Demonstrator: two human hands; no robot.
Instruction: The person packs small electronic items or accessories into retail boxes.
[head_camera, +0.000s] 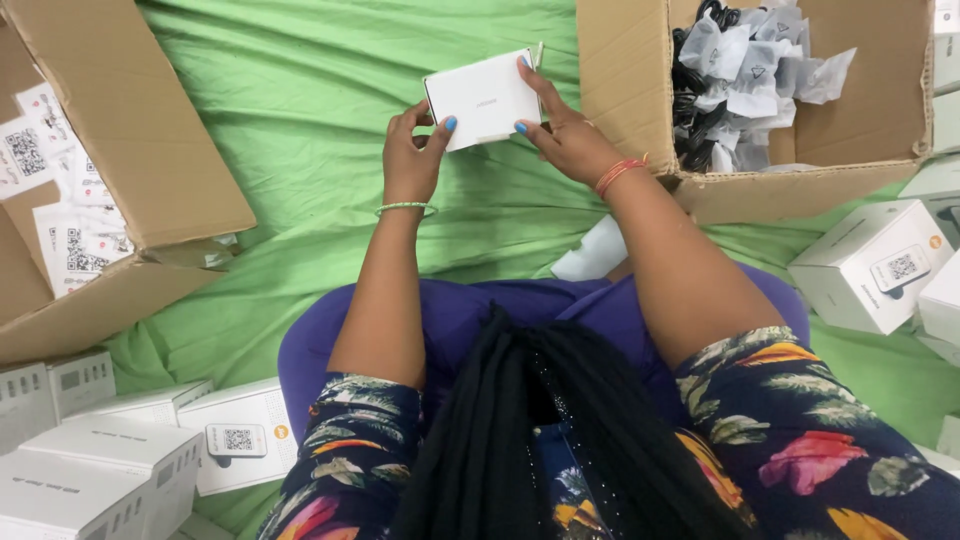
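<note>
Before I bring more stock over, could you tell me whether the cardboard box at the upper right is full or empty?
Neither: the cardboard box is partly filled; bagged black cables are piled against its left side, bare cardboard beside them.

A rumpled green sheet (300, 90) covers the whole floor, creased in soft folds under even, flat light. An open cardboard carton (120, 170) lies at the left edge, another carton (630, 80) stands at the upper right. White boxes (90, 470) are stacked at lower left, and more boxes (870, 265) at right.
</note>
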